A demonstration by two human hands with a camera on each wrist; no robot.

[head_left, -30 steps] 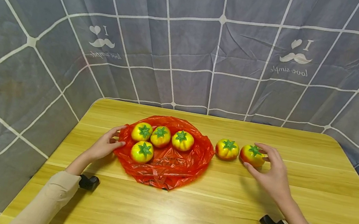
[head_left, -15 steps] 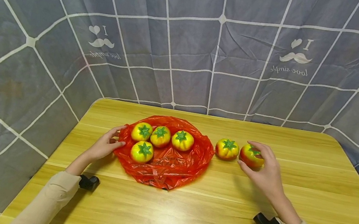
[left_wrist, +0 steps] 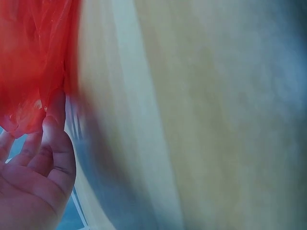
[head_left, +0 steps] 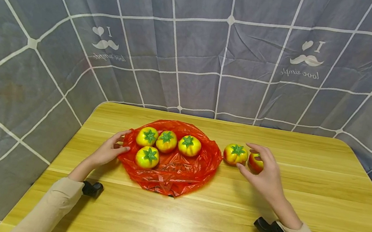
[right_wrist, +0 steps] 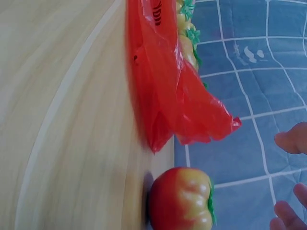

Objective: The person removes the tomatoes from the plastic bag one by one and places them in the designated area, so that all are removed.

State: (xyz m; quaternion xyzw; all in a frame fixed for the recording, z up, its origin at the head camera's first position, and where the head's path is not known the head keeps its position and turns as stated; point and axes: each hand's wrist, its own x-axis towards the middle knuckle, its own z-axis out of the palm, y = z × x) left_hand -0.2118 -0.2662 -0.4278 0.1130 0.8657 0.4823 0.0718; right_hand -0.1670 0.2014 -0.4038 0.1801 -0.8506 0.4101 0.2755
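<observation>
A red plastic bag lies spread open on the table, with several yellow-red tomatoes, each with a green leafy top, resting in it. My left hand holds the bag's left edge between thumb and fingers, also seen close up in the left wrist view. Right of the bag sit two more tomatoes, a nearer-to-bag tomato and a right-hand tomato partly hidden by my right hand. That right hand hovers with thumb and fingers spread apart, nothing gripped, just right of the first tomato.
The wooden table runs up to a grey curtain with white lines behind and at the sides. In the right wrist view, a loose corner of the bag sticks up close to a tomato.
My right hand has moved left from the right-hand tomato toward the one beside the bag. The tomatoes, the bag and my left hand have stayed put.
</observation>
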